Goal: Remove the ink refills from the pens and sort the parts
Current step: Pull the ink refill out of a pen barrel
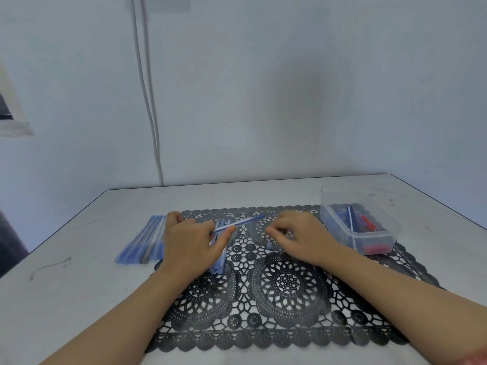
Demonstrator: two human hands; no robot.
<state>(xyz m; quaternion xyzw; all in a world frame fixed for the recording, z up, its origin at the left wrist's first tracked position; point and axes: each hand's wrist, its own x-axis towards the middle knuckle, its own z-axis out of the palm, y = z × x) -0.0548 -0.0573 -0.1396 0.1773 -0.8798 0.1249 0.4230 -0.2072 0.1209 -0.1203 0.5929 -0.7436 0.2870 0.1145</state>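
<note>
My left hand (189,241) pinches a clear blue pen (242,223) between thumb and fingers; the pen points up and to the right over the black lace mat (284,285). Under that hand lies a small bunch of blue pens (220,262) on the mat. A row of several blue pens (143,239) lies on the table left of the mat. My right hand (297,237) hovers low over the mat with its fingers curled, a little right of the pen tip; a small pale blue piece (269,245) lies below its fingertips. Whether it holds anything is hidden.
A clear plastic box (369,234) stands at the mat's right end, holding blue and red pen parts and one thin refill leaning inside. The grey table (79,299) meets a pale wall at the back, with a cable running down the wall.
</note>
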